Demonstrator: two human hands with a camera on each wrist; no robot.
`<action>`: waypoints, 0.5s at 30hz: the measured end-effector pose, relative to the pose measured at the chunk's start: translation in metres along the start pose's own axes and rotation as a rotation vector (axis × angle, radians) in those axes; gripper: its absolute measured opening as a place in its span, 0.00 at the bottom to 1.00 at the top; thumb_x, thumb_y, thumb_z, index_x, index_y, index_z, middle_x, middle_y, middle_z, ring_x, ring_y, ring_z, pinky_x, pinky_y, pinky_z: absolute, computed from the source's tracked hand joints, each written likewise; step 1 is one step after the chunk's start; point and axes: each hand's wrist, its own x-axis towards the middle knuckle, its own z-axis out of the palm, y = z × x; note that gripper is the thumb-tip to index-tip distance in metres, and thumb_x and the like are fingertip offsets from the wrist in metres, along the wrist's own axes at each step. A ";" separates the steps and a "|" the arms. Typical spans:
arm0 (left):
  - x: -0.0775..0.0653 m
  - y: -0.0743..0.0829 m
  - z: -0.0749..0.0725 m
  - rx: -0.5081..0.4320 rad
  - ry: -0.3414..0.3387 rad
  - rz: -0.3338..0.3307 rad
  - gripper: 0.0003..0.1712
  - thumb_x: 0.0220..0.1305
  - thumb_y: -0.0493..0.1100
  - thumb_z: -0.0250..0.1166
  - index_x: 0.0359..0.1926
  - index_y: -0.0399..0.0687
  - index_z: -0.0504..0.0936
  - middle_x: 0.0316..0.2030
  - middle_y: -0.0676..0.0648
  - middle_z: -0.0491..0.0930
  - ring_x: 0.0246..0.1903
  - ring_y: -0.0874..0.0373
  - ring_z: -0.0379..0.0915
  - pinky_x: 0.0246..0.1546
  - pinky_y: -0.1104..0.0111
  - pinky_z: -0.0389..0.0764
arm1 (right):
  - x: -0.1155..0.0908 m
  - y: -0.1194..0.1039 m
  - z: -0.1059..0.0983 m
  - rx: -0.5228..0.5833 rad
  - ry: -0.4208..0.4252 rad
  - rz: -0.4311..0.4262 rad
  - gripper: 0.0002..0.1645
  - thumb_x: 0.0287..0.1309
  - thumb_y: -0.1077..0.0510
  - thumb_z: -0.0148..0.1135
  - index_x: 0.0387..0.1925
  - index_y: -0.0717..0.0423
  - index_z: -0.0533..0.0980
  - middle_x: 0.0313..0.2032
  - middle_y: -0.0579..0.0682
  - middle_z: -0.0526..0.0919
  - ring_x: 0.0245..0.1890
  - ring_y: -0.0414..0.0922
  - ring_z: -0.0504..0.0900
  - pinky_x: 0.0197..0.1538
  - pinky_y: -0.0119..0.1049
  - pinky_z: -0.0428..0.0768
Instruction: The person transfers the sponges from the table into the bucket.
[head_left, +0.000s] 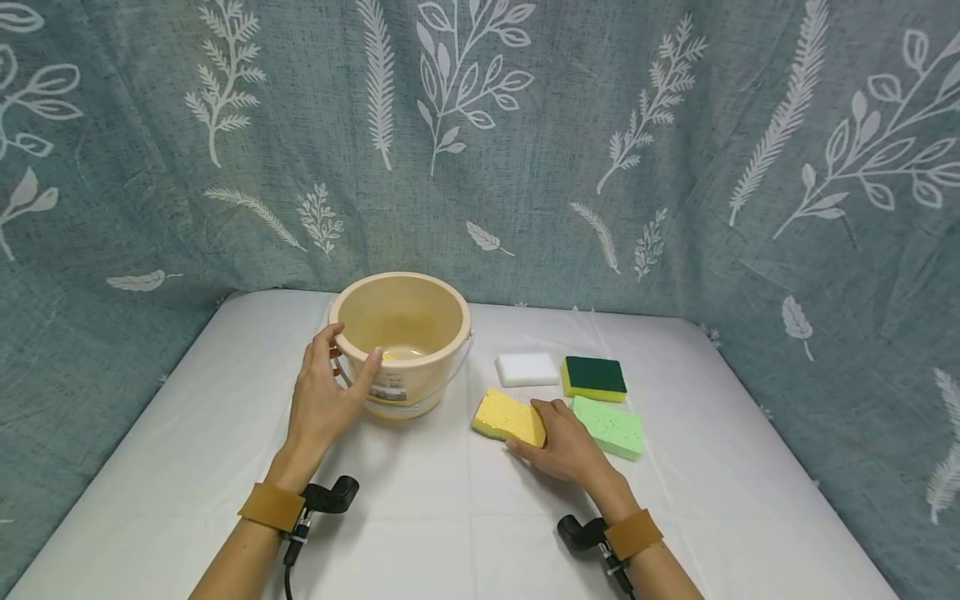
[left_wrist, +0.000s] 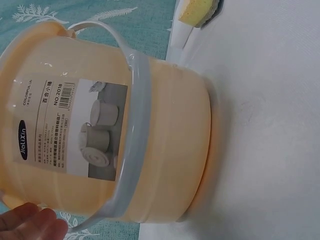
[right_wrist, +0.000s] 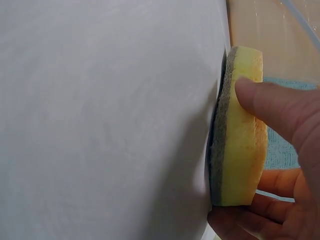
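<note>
A cream plastic bucket (head_left: 400, 387) with a pale wire-like handle stands upright on the table. My left hand (head_left: 330, 387) holds its left front rim, the thumb on the near rim and the fingers round the left side. In the left wrist view the bucket's printed label (left_wrist: 70, 127) and grey handle (left_wrist: 136, 135) show beside the fingertips. My right hand (head_left: 562, 442) pinches a yellow sponge (head_left: 508, 415) by its right end. The right wrist view shows the thumb on one edge of this sponge (right_wrist: 245, 145), which has a grey scouring layer beneath, at the tabletop.
Right of the bucket lie a white sponge (head_left: 527, 369), a yellow sponge with a dark green top (head_left: 594, 377) and a light green sponge (head_left: 611, 427) close to my right hand. A patterned blue-green curtain (head_left: 480, 217) surrounds the white-covered table (head_left: 420, 533). Something small and yellow shows inside the bucket.
</note>
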 end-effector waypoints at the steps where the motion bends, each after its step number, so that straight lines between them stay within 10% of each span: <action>1: 0.000 0.000 0.000 0.000 -0.001 0.000 0.44 0.69 0.59 0.65 0.75 0.39 0.61 0.67 0.32 0.67 0.61 0.38 0.70 0.56 0.47 0.78 | 0.000 0.000 0.000 0.000 0.002 -0.002 0.49 0.58 0.39 0.73 0.69 0.66 0.68 0.60 0.64 0.75 0.59 0.57 0.77 0.63 0.55 0.77; 15: -0.001 0.000 0.000 -0.003 0.001 0.001 0.45 0.69 0.59 0.65 0.75 0.39 0.61 0.67 0.32 0.66 0.61 0.38 0.70 0.55 0.47 0.78 | -0.002 -0.002 -0.013 0.041 0.044 -0.039 0.47 0.60 0.41 0.72 0.69 0.67 0.68 0.62 0.65 0.75 0.59 0.58 0.77 0.60 0.56 0.78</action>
